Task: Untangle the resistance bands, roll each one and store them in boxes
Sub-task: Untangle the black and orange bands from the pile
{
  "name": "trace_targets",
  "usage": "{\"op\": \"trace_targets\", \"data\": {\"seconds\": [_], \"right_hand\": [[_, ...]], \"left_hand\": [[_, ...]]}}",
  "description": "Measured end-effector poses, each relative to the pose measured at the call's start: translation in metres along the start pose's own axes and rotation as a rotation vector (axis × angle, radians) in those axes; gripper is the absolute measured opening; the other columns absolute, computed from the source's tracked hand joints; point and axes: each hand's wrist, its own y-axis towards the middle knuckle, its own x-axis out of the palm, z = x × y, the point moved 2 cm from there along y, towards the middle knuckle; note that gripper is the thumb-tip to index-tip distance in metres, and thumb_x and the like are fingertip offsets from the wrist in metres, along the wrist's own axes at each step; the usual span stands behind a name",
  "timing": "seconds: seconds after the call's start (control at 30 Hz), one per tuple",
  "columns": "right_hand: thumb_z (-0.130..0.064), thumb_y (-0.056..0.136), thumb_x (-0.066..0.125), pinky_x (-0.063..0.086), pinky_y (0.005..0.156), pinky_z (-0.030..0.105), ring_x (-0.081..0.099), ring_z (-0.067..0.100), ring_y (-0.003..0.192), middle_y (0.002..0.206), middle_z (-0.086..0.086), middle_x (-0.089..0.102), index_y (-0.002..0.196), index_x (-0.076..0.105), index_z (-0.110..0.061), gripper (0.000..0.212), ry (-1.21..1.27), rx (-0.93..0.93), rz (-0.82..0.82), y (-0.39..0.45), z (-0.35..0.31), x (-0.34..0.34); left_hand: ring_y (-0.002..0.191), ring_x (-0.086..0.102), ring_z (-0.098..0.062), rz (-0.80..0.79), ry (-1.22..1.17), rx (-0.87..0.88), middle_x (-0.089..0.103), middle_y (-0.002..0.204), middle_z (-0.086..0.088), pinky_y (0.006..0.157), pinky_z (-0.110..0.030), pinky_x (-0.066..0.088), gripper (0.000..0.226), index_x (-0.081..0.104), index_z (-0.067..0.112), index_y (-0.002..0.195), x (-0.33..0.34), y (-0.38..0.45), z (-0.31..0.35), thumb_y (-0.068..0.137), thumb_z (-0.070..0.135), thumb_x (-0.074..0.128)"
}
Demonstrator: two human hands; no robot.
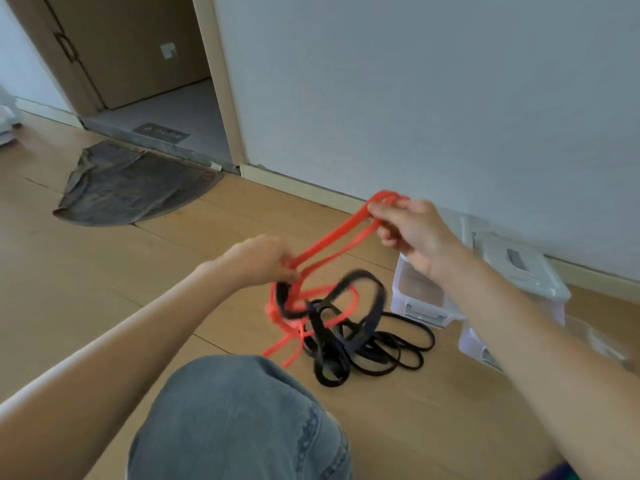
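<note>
Wooden flooring (104, 271) ran up to a pale wall, with a dark mat (131, 188) by the doorway and clear plastic boxes (419, 299) set near the skirting on our right. We knelt over the tangle, one denim knee (239, 420) low in view. Our right hand (412, 233) pinched the far loop of the red band (332, 240) and held it raised towards the wall; our left hand (263, 259) closed its grip round the same band lower down, just above the knot. Between the two hands the red band ran taut as a doubled strand. Below the left hand it wound into the black bands (363, 334), some loops lifted off the floor, most of them heaped on it beside the nearest box.

We judged the task barely begun: nothing rolled, nothing stored. To do this step well, we thought it best not to pull harder, since tension would cinch the red turns round the black ones. Better to slacken the strand, find where red crossed black, and feed the free loop back through, letting the black heap stay on the floor as an anchor.
</note>
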Motion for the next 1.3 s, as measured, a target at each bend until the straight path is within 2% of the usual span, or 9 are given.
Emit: {"op": "trace_targets", "data": {"seconds": [0.13, 0.3, 0.6, 0.73, 0.8, 0.93, 1.03, 1.2, 1.3], "right_hand": [[-0.009, 0.090, 0.059, 0.032, 0.033, 0.014, 0.043, 0.003, 0.035, 0.060, 0.003, 0.049, 0.077, 0.063, -0.006, 0.014, 0.123, 0.070, 0.051, 0.000, 0.016, -0.001], [-0.008, 0.092, 0.054, 0.033, 0.034, 0.014, 0.044, 0.004, 0.036, 0.062, 0.005, 0.049, 0.075, 0.059, -0.005, 0.018, 0.249, 0.085, -0.065, -0.002, 0.003, 0.012], [-0.006, 0.096, 0.045, 0.030, 0.033, 0.012, 0.038, 0.002, 0.032, 0.044, -0.003, 0.048, 0.068, 0.050, -0.008, 0.029, 0.710, -0.046, -0.017, -0.003, -0.026, 0.009], [-0.004, 0.094, 0.050, 0.035, 0.035, 0.012, 0.047, 0.005, 0.036, 0.047, -0.001, 0.055, 0.069, 0.052, -0.008, 0.025, 0.798, 0.040, 0.178, -0.001, -0.005, -0.024], [-0.003, 0.093, 0.052, 0.037, 0.035, 0.012, 0.050, 0.006, 0.037, 0.049, 0.002, 0.057, 0.070, 0.054, -0.005, 0.023, 0.628, 0.147, 0.197, -0.001, 0.011, -0.030], [-0.015, 0.096, 0.050, 0.046, 0.039, 0.018, 0.056, 0.014, 0.048, 0.066, 0.008, 0.058, 0.088, 0.059, -0.004, 0.016, -0.277, 0.412, 0.014, -0.016, 0.054, -0.036], [-0.033, 0.095, 0.052, 0.053, 0.052, 0.022, 0.058, 0.017, 0.058, 0.079, 0.010, 0.059, 0.108, 0.059, 0.002, 0.038, -0.755, 0.483, -0.096, -0.028, 0.072, -0.045], [-0.028, 0.083, 0.069, 0.056, 0.061, 0.024, 0.062, 0.008, 0.087, 0.115, -0.005, 0.058, 0.134, 0.041, -0.026, 0.059, -0.706, 0.075, -0.511, -0.030, 0.052, -0.005], [-0.013, 0.086, 0.066, 0.049, 0.049, 0.026, 0.063, 0.012, 0.066, 0.095, 0.001, 0.066, 0.110, 0.058, -0.011, 0.026, -0.696, -0.085, -0.507, -0.026, 0.045, 0.012]], "left_hand": [[0.057, 0.056, 0.002, 0.346, -0.472, 0.002, 0.067, 0.069, 0.009, 0.055, -0.018, 0.042, 0.022, 0.060, 0.024, 0.074, -0.009, 0.003, -0.004, 0.092, 0.017, 0.050], [0.069, 0.056, 0.004, -0.078, -0.536, 0.219, 0.055, 0.090, 0.010, 0.063, -0.012, 0.046, 0.042, 0.048, 0.033, 0.125, 0.003, 0.002, 0.020, 0.085, 0.034, 0.063], [0.092, 0.058, -0.001, -0.458, -0.475, 0.128, 0.063, 0.103, 0.010, 0.082, -0.018, 0.045, 0.019, 0.060, 0.023, 0.106, 0.019, 0.000, 0.013, 0.092, 0.033, 0.054], [0.059, 0.062, 0.004, 0.124, -0.655, 0.150, 0.069, 0.064, 0.013, 0.062, -0.012, 0.046, 0.020, 0.063, 0.028, 0.080, -0.042, 0.006, 0.006, 0.092, 0.038, 0.051], [0.045, 0.055, 0.001, 0.393, -0.797, 0.158, 0.063, 0.052, 0.012, 0.050, -0.012, 0.045, 0.026, 0.064, 0.027, 0.078, -0.062, 0.011, 0.005, 0.093, 0.042, 0.049], [0.049, 0.052, -0.005, -0.084, -0.182, 0.168, 0.056, 0.057, 0.008, 0.052, -0.017, 0.043, 0.026, 0.059, 0.019, 0.086, -0.016, 0.007, 0.020, 0.094, 0.039, 0.046], [0.039, 0.045, 0.000, -0.020, -0.357, 0.187, 0.052, 0.051, 0.009, 0.045, -0.012, 0.040, 0.021, 0.059, 0.022, 0.081, -0.013, 0.009, 0.013, 0.092, 0.037, 0.050], [0.041, 0.040, 0.003, -0.183, -0.319, 0.324, 0.050, 0.050, 0.014, 0.045, -0.007, 0.034, 0.018, 0.064, 0.026, 0.078, 0.002, 0.007, 0.036, 0.089, 0.037, 0.055], [0.043, 0.038, 0.003, -0.081, -0.422, 0.301, 0.049, 0.055, 0.013, 0.044, -0.007, 0.033, 0.021, 0.065, 0.030, 0.080, -0.008, 0.006, 0.029, 0.077, 0.051, 0.063]]}}
